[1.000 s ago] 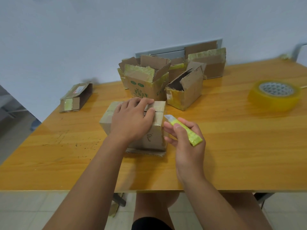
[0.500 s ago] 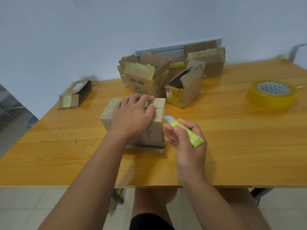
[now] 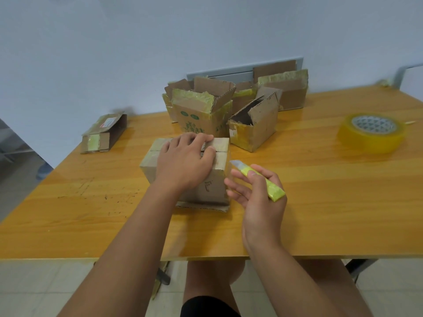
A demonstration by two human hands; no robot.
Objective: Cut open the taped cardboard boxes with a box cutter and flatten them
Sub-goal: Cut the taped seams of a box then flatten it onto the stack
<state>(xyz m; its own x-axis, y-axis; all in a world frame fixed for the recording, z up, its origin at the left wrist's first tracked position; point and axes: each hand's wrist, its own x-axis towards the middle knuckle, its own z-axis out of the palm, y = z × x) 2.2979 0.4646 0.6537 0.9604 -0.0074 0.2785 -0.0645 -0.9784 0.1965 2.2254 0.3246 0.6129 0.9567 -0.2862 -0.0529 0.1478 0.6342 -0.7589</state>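
Basically L hand (image 3: 185, 163) is spread flat on top of the taped cardboard box (image 3: 212, 188) at bench (image 3: 91, 213) centre-front, fingers straight-ish, draped over the top seam, pinning it, not gripping. R hand (image 3: 258, 197) pinches the yellow-green box cutter (image 3: 258, 180) between thumb and fingers, blade tip out, pointing at the box's upper right corner, just beside it; can't tell if touching.

Risks:
- L fingertips lie right across the taped seam, so a stroke along it probably runs into them. Biggest hazard.
- Cutter held loosely, lower fingers splayed, so it could twist or slip when the blade bites tape.
- Box looks light; a sideways push from the blade may slide it if L-hand pressure eases.
- Opened boxes (image 3: 206, 110) close behind; tape roll (image 3: 373, 133) well apart on the right, no issue.
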